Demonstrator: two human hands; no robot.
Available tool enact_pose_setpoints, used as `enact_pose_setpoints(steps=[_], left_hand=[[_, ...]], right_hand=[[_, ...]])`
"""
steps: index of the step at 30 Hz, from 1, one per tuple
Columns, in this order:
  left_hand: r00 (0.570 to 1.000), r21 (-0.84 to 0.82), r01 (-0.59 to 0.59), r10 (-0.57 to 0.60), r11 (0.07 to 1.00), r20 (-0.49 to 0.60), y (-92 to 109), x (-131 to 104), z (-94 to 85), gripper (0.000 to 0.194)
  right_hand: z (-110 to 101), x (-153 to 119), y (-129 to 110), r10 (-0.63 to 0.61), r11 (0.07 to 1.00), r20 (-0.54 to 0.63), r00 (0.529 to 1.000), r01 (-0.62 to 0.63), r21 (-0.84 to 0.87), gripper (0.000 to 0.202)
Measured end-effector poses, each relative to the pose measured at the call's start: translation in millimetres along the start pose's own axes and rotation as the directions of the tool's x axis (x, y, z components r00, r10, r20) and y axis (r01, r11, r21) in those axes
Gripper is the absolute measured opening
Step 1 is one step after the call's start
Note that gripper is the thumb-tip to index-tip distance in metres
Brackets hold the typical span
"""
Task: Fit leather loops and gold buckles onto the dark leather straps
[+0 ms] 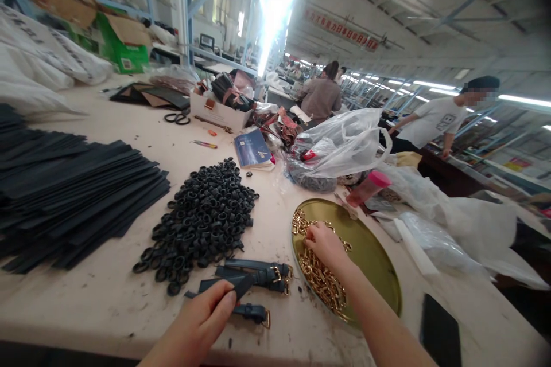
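My left hand (pixel 210 312) is closed around a dark strap (pixel 244 285), pinched between thumb and fingers near the front of the table. Under and beside it lie a few finished straps with gold buckles (pixel 269 275). My right hand (pixel 325 245) reaches into a round gold tray (pixel 379 266), its bent fingers among loose gold buckles (pixel 321 281). Whether those fingertips grip a buckle is hidden. Left of the tray spreads a heap of small black loops (pixel 202 218). A large stack of flat black strips (pixel 86 195) fills the table's left side.
Behind the loops are a blue booklet (pixel 252 149), black scissors (pixel 177 118) and a white box (pixel 217 112) of scraps. Plastic bags (pixel 340 143) and a pink-capped container (pixel 369 188) stand beyond the tray. A phone-like black slab (pixel 439 330) lies right. Two people are farther back.
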State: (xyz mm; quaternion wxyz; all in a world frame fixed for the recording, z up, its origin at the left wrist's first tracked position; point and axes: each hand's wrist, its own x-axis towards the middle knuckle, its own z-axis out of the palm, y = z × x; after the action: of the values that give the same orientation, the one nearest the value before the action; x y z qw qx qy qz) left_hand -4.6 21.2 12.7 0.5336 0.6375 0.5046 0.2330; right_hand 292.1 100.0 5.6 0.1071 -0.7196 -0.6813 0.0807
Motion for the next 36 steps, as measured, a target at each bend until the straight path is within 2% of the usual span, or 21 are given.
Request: enact_pose_setpoints(steps=[4, 6, 7, 9, 11, 15, 17, 19, 20, 22, 24, 25, 27, 29, 30, 31, 33, 34, 36], left_hand=[[0.999, 0.052, -0.045, 0.045, 0.998, 0.000, 16.3, -7.1, 0.6, 0.026], [0.994, 0.055, -0.098, 0.100, 0.994, -0.036, 25.5, -9.5, 0.8, 0.024], [0.991, 0.057, -0.122, 0.125, 0.991, -0.054, 29.8, -10.7, 0.6, 0.024], [0.985, 0.074, -0.150, 0.156, 0.986, -0.073, 37.1, -14.1, -0.6, 0.023], [0.984, 0.111, -0.150, 0.159, 0.982, -0.078, 41.2, -19.4, -2.2, 0.020], [0.983, 0.144, -0.125, 0.142, 0.982, -0.119, 38.8, -32.2, -3.7, 0.015], [0.976, 0.131, -0.113, 0.135, 0.985, -0.172, 35.2, -36.7, -3.3, 0.015], [0.968, 0.115, -0.106, 0.129, 0.988, -0.217, 32.9, -39.9, -3.0, 0.014], [0.966, 0.103, -0.106, 0.127, 0.989, -0.225, 32.6, -41.5, -3.1, 0.014], [0.970, 0.067, -0.126, 0.137, 0.990, -0.199, 33.1, -45.4, -4.0, 0.016], [0.976, 0.038, -0.150, 0.154, 0.988, -0.152, 33.3, -50.8, -5.3, 0.021], [0.978, 0.032, -0.156, 0.159, 0.987, -0.133, 32.7, -53.8, -5.8, 0.025], [0.981, 0.034, -0.153, 0.156, 0.988, -0.114, 29.7, -59.1, -6.0, 0.030], [0.984, 0.051, -0.152, 0.156, 0.987, -0.089, 25.5, -62.8, -5.6, 0.031], [0.984, 0.064, -0.158, 0.163, 0.985, -0.071, 23.9, -64.0, -5.4, 0.031], [0.984, 0.078, -0.167, 0.171, 0.983, -0.051, 22.9, -64.8, -5.3, 0.030], [0.982, 0.103, -0.187, 0.190, 0.977, -0.014, 23.4, -65.9, -5.7, 0.030], [0.980, 0.108, -0.200, 0.200, 0.974, 0.006, 24.5, -66.2, -6.1, 0.030], [0.975, 0.092, -0.220, 0.217, 0.971, 0.046, 27.1, -66.7, -7.2, 0.027]], right_hand=[[-3.5, -29.8, -33.6, -0.089, 0.983, -0.005, 0.996, 0.088, 0.162, 0.008], [-2.1, -50.1, -59.3, -0.121, 0.928, 0.044, 0.992, 0.097, 0.359, 0.011], [-1.6, -60.6, -73.1, -0.142, 0.871, 0.086, 0.986, 0.084, 0.484, 0.012], [-3.0, -80.9, -99.8, -0.208, 0.697, 0.165, 0.964, 0.027, 0.717, 0.014], [-7.8, -98.2, -121.6, -0.281, 0.518, 0.228, 0.932, -0.052, 0.854, 0.016], [-17.7, -122.1, -146.2, -0.424, 0.240, 0.350, 0.835, -0.269, 0.933, 0.027], [-16.4, -129.6, -152.4, -0.449, 0.163, 0.353, 0.821, -0.313, 0.936, 0.040], [-10.1, -134.5, -156.3, -0.393, 0.139, 0.288, 0.873, -0.254, 0.957, 0.045], [-6.0, -136.0, -157.4, -0.342, 0.153, 0.244, 0.907, -0.202, 0.967, 0.040], [1.8, -137.2, -157.5, -0.240, 0.204, 0.173, 0.955, -0.125, 0.971, 0.028], [6.7, -137.0, -156.2, -0.128, 0.203, 0.165, 0.978, -0.137, 0.969, 0.022], [7.9, -137.0, -155.7, -0.064, 0.154, 0.180, 0.982, -0.169, 0.974, 0.023], [8.9, -138.0, -156.2, 0.042, -0.032, 0.256, 0.966, -0.255, 0.966, 0.024], [10.0, -140.9, -159.6, 0.074, -0.222, 0.367, 0.927, -0.344, 0.912, 0.028], [10.9, -143.0, -162.0, 0.064, -0.280, 0.412, 0.909, -0.380, 0.881, 0.029], [12.0, -145.4, -164.7, 0.048, -0.305, 0.440, 0.897, -0.406, 0.861, 0.029], [14.3, -149.8, -169.5, 0.031, -0.272, 0.421, 0.907, -0.398, 0.876, 0.030], [15.2, -151.7, -171.1, 0.032, -0.219, 0.384, 0.923, -0.368, 0.904, 0.031], [16.5, -154.1, -172.1, 0.030, -0.044, 0.279, 0.960, -0.278, 0.960, 0.031]])
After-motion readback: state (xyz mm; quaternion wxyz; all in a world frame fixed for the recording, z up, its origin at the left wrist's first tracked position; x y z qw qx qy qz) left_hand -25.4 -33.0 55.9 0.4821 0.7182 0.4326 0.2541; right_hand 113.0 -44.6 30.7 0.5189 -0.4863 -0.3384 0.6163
